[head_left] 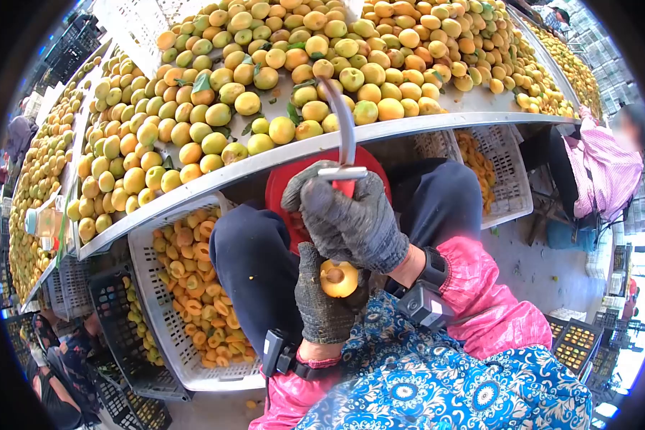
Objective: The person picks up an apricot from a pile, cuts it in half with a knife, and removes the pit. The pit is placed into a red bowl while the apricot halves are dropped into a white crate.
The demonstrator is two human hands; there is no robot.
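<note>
My right hand (362, 218), in a dark grey knit glove, is closed around a knife (346, 132) with a curved blade and a red handle. The blade points up and away from me, over the edge of the fruit table. Below it, my left hand (319, 297), gloved alike, grips an apricot half (339, 279). Its orange cut face is turned up, with a brown pit or hollow in the middle. Part of the left fingers is hidden behind the fruit and the right hand. Under both hands, between my knees, stands a red bucket (278, 188).
Whole apricots (390, 109) cover the metal-edged table (401, 129). A white crate (145, 287) of apricot halves stands left of my legs, another white crate (510, 168) to the right. Black crates (118, 322) stand farther left. A person in a pink checked top (609, 168) sits at right.
</note>
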